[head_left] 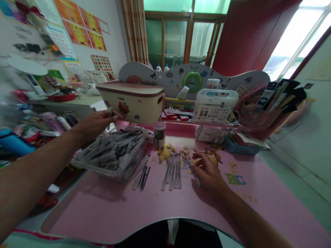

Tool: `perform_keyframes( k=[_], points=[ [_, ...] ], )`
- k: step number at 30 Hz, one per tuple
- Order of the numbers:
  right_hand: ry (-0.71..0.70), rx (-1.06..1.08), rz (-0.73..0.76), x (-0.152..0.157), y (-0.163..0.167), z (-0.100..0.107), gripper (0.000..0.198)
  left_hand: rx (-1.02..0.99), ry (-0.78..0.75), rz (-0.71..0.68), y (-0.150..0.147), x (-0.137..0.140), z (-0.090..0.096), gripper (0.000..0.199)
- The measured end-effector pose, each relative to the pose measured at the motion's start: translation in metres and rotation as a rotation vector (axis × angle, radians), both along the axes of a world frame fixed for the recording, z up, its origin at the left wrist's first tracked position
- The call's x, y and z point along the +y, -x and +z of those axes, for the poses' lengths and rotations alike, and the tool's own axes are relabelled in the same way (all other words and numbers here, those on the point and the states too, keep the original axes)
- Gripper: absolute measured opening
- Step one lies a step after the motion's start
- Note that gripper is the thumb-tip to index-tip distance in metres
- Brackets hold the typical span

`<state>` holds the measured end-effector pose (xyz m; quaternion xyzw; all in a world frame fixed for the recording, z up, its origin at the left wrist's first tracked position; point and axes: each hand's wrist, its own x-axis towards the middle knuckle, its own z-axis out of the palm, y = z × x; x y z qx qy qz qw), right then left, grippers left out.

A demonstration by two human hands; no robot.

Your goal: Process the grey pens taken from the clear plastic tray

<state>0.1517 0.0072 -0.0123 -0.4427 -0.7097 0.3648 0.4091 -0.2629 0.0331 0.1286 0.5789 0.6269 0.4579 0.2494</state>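
My right hand [208, 172] is low over the pink desk, its fingers closed on a slim grey pen [191, 168] that lies slanted. Left of it, several similar grey pens [175, 174] lie side by side. My left hand [100, 121] is raised at the left, in front of a cream storage box [139, 106]. Thumb and fingers there pinch a slim grey pen [111, 112], partly hidden by the hand. Below that hand stands a clear plastic tub [103, 168] heaped with grey pens [117, 146]. A few thin dark pens [144, 177] lie beside the tub.
Behind the pens stands a clear cup [159, 135] with a printed label. The desk's raised shelf carries a transparent marker case [214, 106] and a green clock [192, 82]. A blue box [241, 146] and a pen holder [261, 113] are at the right.
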Motion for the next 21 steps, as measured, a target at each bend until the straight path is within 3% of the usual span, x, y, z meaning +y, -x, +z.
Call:
perform_keyframes(
  k=[5,8,13,15,21],
  points=[
    [0.019,-0.012,0.012,-0.001,0.000,0.002,0.030,-0.122,0.011,0.021,0.000,-0.003,-0.003,0.010],
    [0.036,-0.019,0.022,-0.001,0.000,0.001,0.030,-0.108,0.093,0.044,0.000,-0.006,-0.004,0.016],
    [0.030,-0.053,0.013,-0.001,0.000,0.001,0.030,0.256,0.100,-0.012,0.016,-0.003,-0.003,0.041],
    [0.026,-0.057,0.019,0.000,0.000,0.000,0.030,0.396,0.089,-0.017,0.023,0.000,-0.002,0.043],
    [0.019,-0.069,0.029,0.000,0.000,-0.002,0.031,0.571,0.154,0.005,0.033,0.005,-0.001,0.044]
  ],
)
